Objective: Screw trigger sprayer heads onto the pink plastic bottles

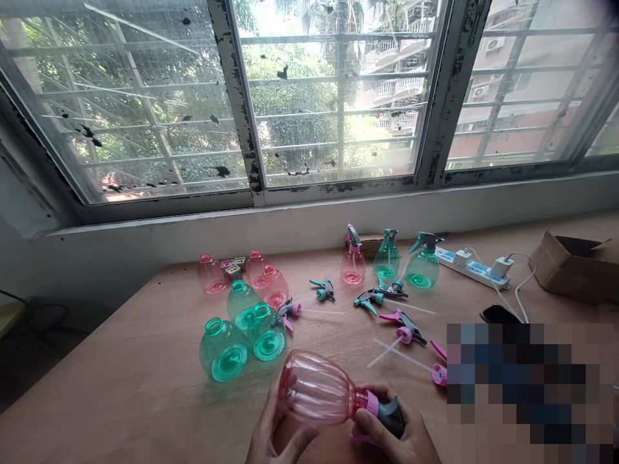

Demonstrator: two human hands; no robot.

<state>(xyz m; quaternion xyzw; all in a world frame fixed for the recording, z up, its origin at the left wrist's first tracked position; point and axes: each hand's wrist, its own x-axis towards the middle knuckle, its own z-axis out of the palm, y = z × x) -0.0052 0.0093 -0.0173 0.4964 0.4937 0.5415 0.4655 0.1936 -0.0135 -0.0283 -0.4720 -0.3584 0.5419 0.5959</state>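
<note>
A clear pink spray bottle (316,386) lies sideways between my two hands, just above the table's near side. Around its base end curl the fingers of my left hand (285,428). My right hand (387,425) grips the other end, at the pink collar and dark spray head (391,414), which sits on the bottle's neck. Left of the bottle stand several open green bottles (223,351) without heads. Loose spray heads with thin tubes, among them a pink and grey one (406,327), lie beyond my right hand.
Headless pink bottles (211,274) stand at the back left by small boxes (234,270). Bottles with heads, one pink (353,265), stand near the wall. At right are a power strip (471,267) with cables, a phone (501,314) and a cardboard box (575,267). A blurred patch covers the lower right.
</note>
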